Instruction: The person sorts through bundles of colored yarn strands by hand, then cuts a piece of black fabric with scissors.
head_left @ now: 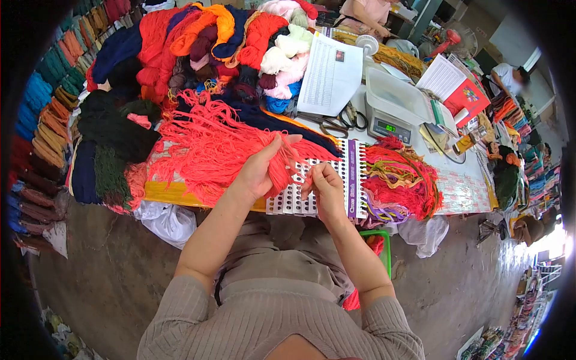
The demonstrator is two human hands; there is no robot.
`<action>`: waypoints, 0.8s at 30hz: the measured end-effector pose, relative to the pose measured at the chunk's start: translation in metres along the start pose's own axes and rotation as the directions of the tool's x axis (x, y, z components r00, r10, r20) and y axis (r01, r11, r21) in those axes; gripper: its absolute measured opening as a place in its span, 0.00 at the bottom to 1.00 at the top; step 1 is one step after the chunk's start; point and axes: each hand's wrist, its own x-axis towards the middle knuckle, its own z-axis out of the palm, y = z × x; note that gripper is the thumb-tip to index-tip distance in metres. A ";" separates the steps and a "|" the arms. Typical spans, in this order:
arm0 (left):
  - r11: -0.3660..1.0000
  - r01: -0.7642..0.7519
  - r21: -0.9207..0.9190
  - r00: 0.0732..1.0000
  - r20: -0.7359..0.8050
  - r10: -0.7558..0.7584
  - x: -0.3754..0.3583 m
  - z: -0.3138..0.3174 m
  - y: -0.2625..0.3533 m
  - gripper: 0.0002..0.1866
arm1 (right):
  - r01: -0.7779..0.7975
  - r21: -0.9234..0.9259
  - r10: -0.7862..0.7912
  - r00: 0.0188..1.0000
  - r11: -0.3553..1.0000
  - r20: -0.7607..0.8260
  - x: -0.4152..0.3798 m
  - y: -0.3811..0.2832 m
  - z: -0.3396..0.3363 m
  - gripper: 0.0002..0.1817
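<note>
A large loose spread of coral-red thread (201, 147) covers the table's middle. My left hand (259, 172) is closed around a bunch of this thread near its right end. Just to the right, my right hand (326, 187) is pinched at the fingertips above white cards with punched holes (292, 203); thin strands seem to run between the hands, though what the right fingertips grip is too small to be sure of. Beside that hand lies a holed card with a purple printed strip (353, 180). A tangle of mixed pink, green and orange threads (399, 180) is to its right.
Colourful skeins (198, 36) are heaped at the back left, dark skeins (108, 132) nearer. Black scissors (354, 117) lie beside a digital scale (390, 129) bearing a clear plastic tub (399, 90). A printed sheet (331, 72) stands behind. Another person (366, 18) is across the table.
</note>
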 end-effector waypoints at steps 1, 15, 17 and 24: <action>1.000 0.002 0.028 0.995 -0.102 0.001 -0.004 0.005 -0.001 0.23 | 0.013 -0.039 -0.014 1.000 0.999 -0.011 -0.001 0.000 0.001 0.12; 0.999 0.001 -0.033 0.989 -0.149 -0.006 -0.006 0.010 -0.004 0.22 | 0.050 -0.097 -0.052 0.999 0.994 -0.016 -0.001 -0.005 0.003 0.13; 0.998 -0.030 -0.054 0.994 -0.109 0.024 -0.005 0.002 -0.007 0.22 | 0.058 -0.090 -0.059 0.998 0.994 -0.017 0.000 -0.004 0.002 0.13; 0.988 -0.031 -0.150 0.988 -0.152 0.008 -0.005 0.020 -0.004 0.22 | 0.123 -0.185 -0.128 0.992 0.975 -0.014 0.001 -0.005 0.007 0.13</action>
